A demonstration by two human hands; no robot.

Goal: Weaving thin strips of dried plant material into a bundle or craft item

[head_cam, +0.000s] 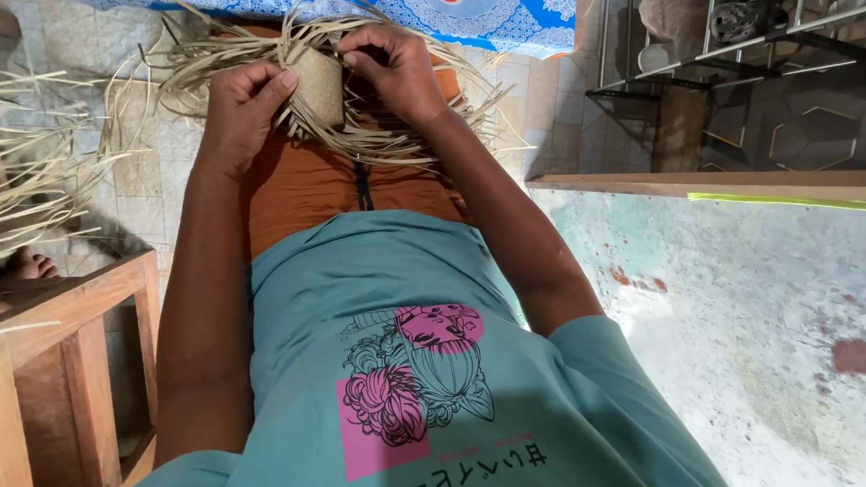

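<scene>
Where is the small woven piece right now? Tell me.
In the head view, the small woven piece sits top centre, over the orange-clad lap, gripped between the left hand and right hand, with loose straw strips fanning around it.

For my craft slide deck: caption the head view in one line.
Seated person's left hand and right hand grip a small woven piece amid loose straw strips on the lap.

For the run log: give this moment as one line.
left hand: grips woven straw piece | right hand: pinches its top edge | loose strips: fan out over lap | wooden chair: beside
</scene>
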